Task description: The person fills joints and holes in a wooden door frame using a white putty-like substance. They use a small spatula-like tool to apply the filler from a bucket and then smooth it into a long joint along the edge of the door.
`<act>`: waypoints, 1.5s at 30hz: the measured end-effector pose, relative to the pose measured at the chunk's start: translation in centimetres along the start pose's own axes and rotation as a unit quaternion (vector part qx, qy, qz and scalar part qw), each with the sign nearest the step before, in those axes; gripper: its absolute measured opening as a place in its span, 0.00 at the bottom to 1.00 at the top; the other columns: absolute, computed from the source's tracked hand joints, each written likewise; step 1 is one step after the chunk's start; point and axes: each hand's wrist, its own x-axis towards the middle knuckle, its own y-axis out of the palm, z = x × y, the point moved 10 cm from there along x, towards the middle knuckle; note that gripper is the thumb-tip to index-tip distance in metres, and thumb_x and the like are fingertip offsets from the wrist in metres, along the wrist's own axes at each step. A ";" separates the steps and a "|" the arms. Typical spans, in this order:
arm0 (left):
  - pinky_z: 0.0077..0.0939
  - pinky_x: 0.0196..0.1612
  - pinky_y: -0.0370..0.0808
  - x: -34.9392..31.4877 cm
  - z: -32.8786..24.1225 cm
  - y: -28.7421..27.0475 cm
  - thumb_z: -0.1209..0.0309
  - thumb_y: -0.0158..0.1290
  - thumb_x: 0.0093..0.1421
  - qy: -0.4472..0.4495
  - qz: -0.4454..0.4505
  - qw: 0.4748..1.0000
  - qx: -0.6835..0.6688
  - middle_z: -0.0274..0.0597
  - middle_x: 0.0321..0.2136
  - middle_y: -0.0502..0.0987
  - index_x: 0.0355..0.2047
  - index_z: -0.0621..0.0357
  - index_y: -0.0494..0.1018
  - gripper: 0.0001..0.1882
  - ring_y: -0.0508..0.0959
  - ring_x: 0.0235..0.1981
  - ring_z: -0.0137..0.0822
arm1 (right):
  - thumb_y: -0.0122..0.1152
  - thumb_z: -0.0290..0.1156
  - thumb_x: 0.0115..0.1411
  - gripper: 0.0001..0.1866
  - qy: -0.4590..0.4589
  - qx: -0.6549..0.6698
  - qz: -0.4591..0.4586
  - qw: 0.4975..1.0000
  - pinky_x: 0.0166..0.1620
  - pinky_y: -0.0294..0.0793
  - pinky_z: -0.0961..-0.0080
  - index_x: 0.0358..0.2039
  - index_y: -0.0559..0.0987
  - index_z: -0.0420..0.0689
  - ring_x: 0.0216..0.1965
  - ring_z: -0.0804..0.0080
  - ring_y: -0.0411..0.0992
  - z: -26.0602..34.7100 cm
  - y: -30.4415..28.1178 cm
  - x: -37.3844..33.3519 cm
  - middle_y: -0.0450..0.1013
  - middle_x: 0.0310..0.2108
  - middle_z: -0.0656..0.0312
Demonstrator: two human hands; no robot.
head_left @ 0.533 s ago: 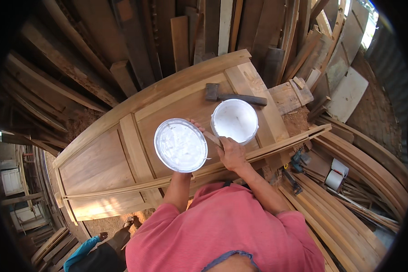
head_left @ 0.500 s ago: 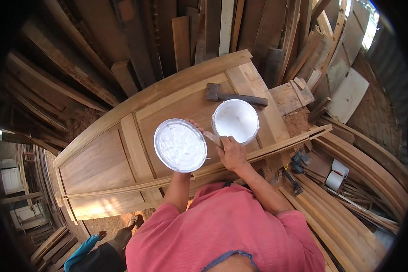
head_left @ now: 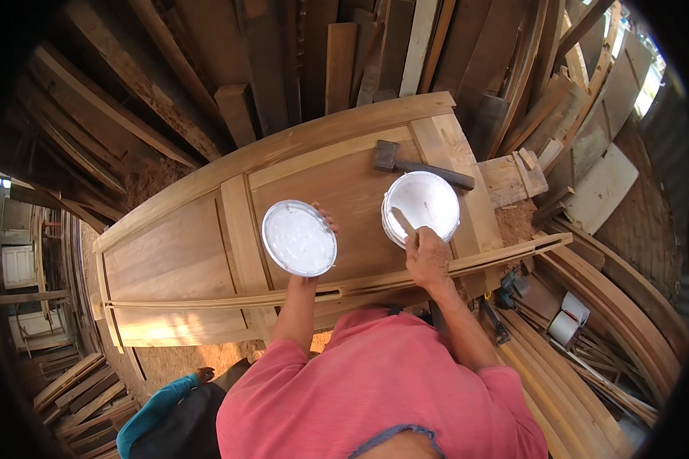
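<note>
Upright brown wooden boards (head_left: 341,69) back the workspace, and before them lies a long, light-brown panelled wooden door (head_left: 164,245). Towards its right end stands a round white bucket (head_left: 439,200), coated white inside; a dark, block-headed mallet (head_left: 413,166) lies just beyond it, nearer the far edge. The left hand (head_left: 326,217), fingers curled round the rim, supports a round, white-smeared lid (head_left: 299,239) over the door, towards the near edge, coated face up. The right hand (head_left: 427,256) pinches a flat, light-brown wooden spatula (head_left: 403,221), its free end over the bucket's mouth near the left rim; contact with the wall cannot be told. Likely faults: tilting the lid could drip coating onto the door; a hard sideways scrape could slide or tip the bucket. The spatula's long axis runs obliquely, tip directed away from the person, towards the far edge and leftward.
</note>
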 end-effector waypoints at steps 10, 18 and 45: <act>0.55 0.63 0.73 0.2 -3.1 -6.3 0.48 0.44 0.72 0.014 -0.049 0.997 0.063 0.54 0.56 0.77 0.63 0.62 0.68 0.32 0.77 0.57 0.55 | 0.53 0.39 0.69 0.20 0.230 0.048 -0.037 0.971 0.46 0.75 0.55 0.47 0.80 0.33 0.42 0.41 0.78 -10.7 -8.0 -4.4 0.80 0.37 0.38; 0.54 0.69 0.64 0.2 -6.4 -11.6 0.34 0.37 0.68 0.012 -0.155 0.978 0.140 0.56 0.64 0.69 0.68 0.56 0.64 0.43 0.68 0.66 0.58 | 0.53 0.36 0.65 0.26 0.197 -0.003 -0.067 0.978 0.59 0.71 0.53 0.58 0.75 0.30 0.55 0.35 0.74 -12.7 -9.1 -5.2 0.76 0.50 0.32; 0.20 0.35 0.73 5.6 11.2 8.6 0.68 0.58 0.69 -0.037 0.025 0.825 0.564 0.31 0.27 0.77 0.36 0.58 0.77 0.07 0.74 0.29 0.24 | 0.55 0.33 0.69 0.14 0.152 0.324 0.077 0.931 0.30 0.75 0.75 0.35 0.81 0.36 0.23 0.77 0.73 -3.4 -3.4 -3.5 0.79 0.24 0.62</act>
